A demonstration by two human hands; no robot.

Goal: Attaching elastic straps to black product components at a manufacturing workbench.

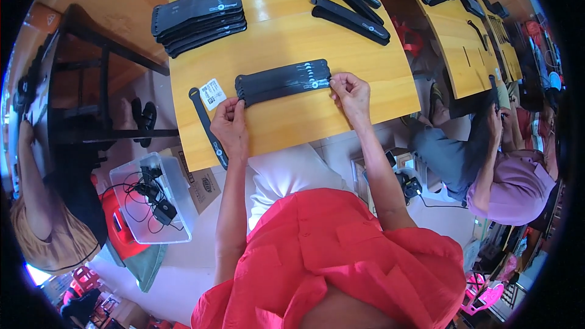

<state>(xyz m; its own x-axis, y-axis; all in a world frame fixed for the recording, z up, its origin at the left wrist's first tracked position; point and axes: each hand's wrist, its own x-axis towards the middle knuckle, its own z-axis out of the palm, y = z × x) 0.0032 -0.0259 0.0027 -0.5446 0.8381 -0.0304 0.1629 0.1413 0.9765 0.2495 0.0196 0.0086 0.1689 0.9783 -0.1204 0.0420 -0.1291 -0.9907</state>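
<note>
Hands grip opposite ends of a stack of black straps lying crosswise on the wooden table: left hand pinching its left end, right hand pinching its right.

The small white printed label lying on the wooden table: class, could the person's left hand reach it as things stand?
Probably yes. The small white printed label lies just beside the left hand, with bare wooden table between them. That hand is pinching the end of the black strap bundle, so it must let go.

One head-worn fisheye looks steeply down, close over the wooden table.
</note>
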